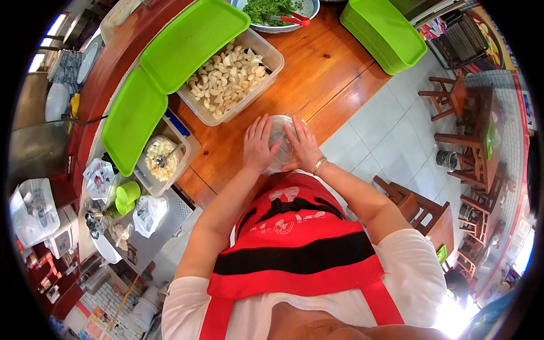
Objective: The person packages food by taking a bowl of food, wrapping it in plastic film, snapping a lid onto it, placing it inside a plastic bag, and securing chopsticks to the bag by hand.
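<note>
A clear round plastic container (279, 136) is at the near edge of the wooden table, right in front of my apron. My left hand (260, 143) rests against its left side, fingers stretched forward and thumb on the clear plastic. On the opposite side, my right hand (304, 146) spreads its fingers over the rim, with a bracelet at the wrist. The container is held between both hands. Its contents and lower part are mostly hidden. Just beyond my left hand stands a rectangular plastic tub of peeled garlic cloves (229, 79).
Green trays (192, 42) lean over the tubs at left. A smaller tub holds a bowl of chopped garlic (160, 158) with a spoon. Behind are a bowl of chopped greens (272, 10) with red-handled tongs and a green tray stack (385, 34). Wooden stools (445, 97) stand right.
</note>
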`<action>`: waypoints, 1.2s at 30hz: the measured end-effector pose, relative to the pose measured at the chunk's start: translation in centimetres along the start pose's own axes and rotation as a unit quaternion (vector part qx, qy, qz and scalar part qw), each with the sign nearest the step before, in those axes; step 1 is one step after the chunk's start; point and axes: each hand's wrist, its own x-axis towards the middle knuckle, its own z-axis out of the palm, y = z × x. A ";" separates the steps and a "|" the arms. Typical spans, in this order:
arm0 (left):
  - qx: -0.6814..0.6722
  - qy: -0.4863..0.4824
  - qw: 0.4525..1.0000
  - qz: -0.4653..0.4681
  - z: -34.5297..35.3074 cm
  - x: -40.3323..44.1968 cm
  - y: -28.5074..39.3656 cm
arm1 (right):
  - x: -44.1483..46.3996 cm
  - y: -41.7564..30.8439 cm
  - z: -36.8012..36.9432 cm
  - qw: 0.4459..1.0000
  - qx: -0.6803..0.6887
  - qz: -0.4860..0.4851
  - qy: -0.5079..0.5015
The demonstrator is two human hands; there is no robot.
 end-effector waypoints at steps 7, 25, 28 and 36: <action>0.028 -0.009 0.999 0.015 -0.3 -0.3 -0.4 | 0.0 -0.4 -0.4 1.000 0.001 -0.002 -0.003; -0.025 -0.092 0.993 0.074 -1.6 -3.3 -1.8 | -0.3 -1.0 -0.3 1.000 -0.003 0.002 0.004; -0.028 -0.070 0.994 0.073 -1.5 -3.2 -1.7 | -0.3 -0.6 -0.2 1.000 0.006 0.002 0.004; 0.007 -0.082 0.994 0.078 -2.9 -0.3 -1.3 | -0.4 1.2 -0.7 0.999 0.018 -0.048 0.005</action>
